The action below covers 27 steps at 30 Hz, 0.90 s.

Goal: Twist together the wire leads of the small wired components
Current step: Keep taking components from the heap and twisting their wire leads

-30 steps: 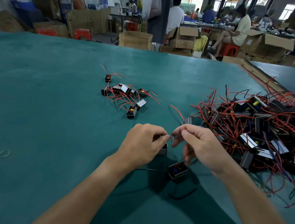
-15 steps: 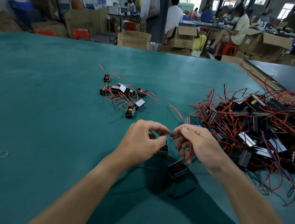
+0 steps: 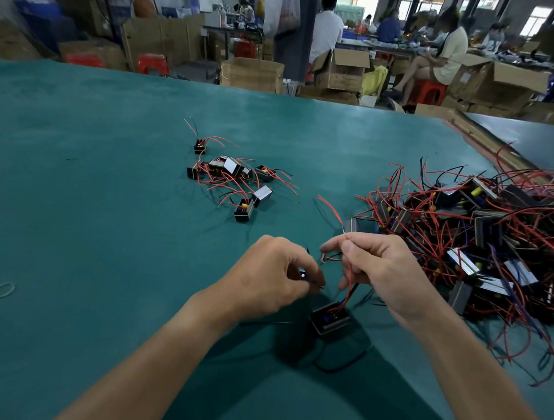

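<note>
While both bare forearms reached in from the bottom edge of the frame, a small black component point(image 3: 329, 320) lay on the green surface point(image 3: 98, 244) just below centre, between the two wrists, and its black lead point(image 3: 338, 368) looped toward the lower edge. From its top a red lead point(image 3: 349, 285) rose into the right hand point(image 3: 384, 272), which sat right of centre and pinched that lead between thumb and forefinger, the other fingers loosely curled beneath; a red strand poked out past the fingertips toward the upper left. Just left of it, apart by a narrow gap, the left hand point(image 3: 273, 276) was clenched round a second component point(image 3: 302, 275), of which only a dark sliver with a blue spot showed between the fingers, and thin red wire ends stuck out of that grip toward the right hand. Whether the two leads touched could not be told. Near the left edge a pale rubber band point(image 3: 3, 289) lay flat on the surface, well apart from everything else. Farther up, left of centre, a small cluster of components point(image 3: 231, 179) sat with red leads splayed about it, while a much larger heap of components point(image 3: 484, 241) tangled in red and black wire filled the right side. Beyond the far edge of the surface, along the top of the frame, stood open cardboard boxes point(image 3: 251, 73) and red stools point(image 3: 152, 63), with seated people point(image 3: 450, 54) behind them.
</note>
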Tool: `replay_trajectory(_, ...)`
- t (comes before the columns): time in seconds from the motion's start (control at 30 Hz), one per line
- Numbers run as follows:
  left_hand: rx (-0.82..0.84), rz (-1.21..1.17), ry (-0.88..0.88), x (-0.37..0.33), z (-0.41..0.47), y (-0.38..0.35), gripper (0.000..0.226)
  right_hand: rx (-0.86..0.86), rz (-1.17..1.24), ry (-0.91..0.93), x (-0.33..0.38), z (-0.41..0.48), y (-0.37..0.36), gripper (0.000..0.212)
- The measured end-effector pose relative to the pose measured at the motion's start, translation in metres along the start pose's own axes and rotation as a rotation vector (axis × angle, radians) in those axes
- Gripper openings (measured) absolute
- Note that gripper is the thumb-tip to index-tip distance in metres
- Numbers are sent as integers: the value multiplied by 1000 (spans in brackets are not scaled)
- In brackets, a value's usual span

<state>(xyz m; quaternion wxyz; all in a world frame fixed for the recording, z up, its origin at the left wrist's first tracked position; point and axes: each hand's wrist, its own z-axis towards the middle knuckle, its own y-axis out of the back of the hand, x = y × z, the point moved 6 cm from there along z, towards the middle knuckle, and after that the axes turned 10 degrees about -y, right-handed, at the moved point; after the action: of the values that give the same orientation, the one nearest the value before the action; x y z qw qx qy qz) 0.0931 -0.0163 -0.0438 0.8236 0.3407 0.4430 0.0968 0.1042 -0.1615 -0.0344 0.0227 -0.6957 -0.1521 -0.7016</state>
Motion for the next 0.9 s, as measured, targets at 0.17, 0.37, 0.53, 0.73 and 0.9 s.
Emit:
replay_trajectory(0.17,-45,1,-8,-1,0,1,16,-61,-115,67,0,1,1,23)
replay_trajectory(0.37,-160,-87,90,5,2,6,24,-91,-193,82,-5,3,2,9)
replay_trajectory(0.53,-237,-288,149,9,2,9,21,-66,-280,123,-4,0,-5,13)
replay_trajectory(0.73,-230,-448,167,9,2,7,16,-99,-280,147,-3,-1,-5,19)
replay_trajectory(0.9,-235,-535,192,10,2,6,10,-94,-260,159,0,-3,-6,22)
